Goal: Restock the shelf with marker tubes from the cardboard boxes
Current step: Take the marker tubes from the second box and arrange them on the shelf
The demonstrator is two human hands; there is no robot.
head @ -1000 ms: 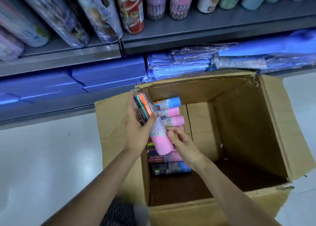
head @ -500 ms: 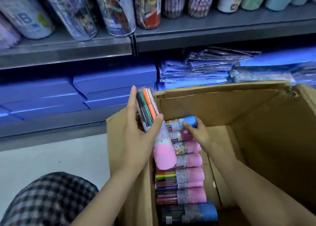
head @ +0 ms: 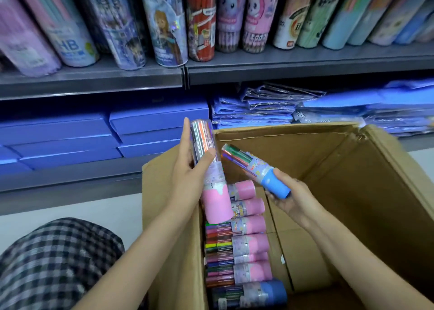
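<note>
An open cardboard box (head: 366, 192) stands on the floor in front of the shelf (head: 305, 63). My left hand (head: 190, 176) grips a pink-capped marker tube (head: 211, 183), held nearly upright over the box's left wall. My right hand (head: 291, 197) grips a blue-capped marker tube (head: 258, 171) by its cap, tilted up to the left above the box. Inside, along the left wall, lies a stack of several marker tubes (head: 244, 246), mostly pink-capped, with a blue-capped one at the near end.
The upper shelf carries a row of tall pencil and marker tubes (head: 164, 28). Below it lie blue flat boxes (head: 150, 126) and blue plastic-wrapped packs (head: 270, 108). My checked-clad knee (head: 51, 262) is at the lower left, over white floor (head: 70, 211).
My right hand has lifted the blue-capped tube out of the stack and raised it above the box. My left hand has kept its pink-capped tube, slightly higher. The view has moved closer to the shelf.
</note>
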